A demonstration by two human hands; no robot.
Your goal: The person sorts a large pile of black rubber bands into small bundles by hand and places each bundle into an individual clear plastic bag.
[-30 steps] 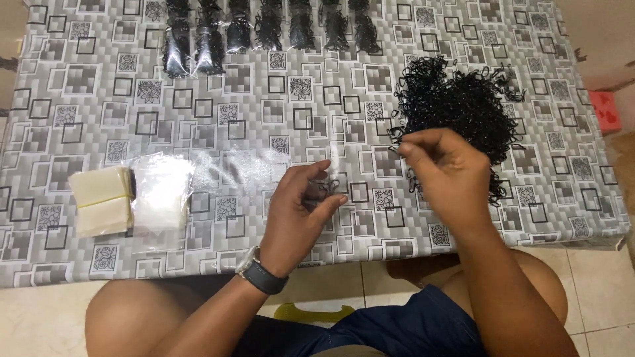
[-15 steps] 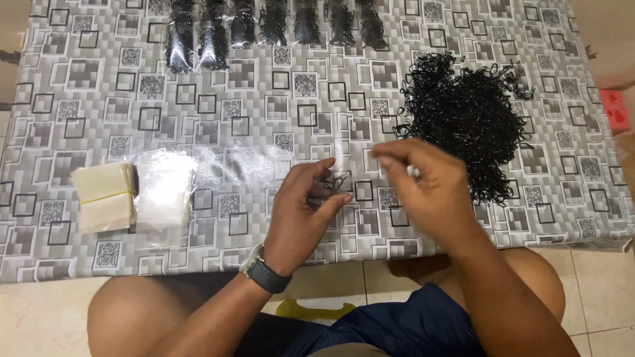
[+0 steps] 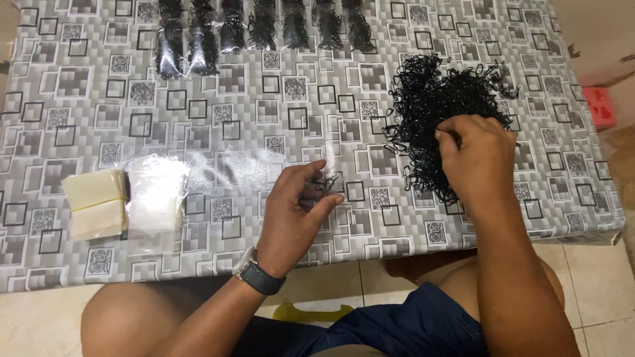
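Fingers of right hand pinching into black band heap at far right, left hand curled around few bands near table middle; loose pinch likely snagging extras, scattering bands.

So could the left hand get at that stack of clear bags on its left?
Probably yes: the left hand hovers over the table, and nothing lies between it and the clear bags, though its fingers already hold small black bands.
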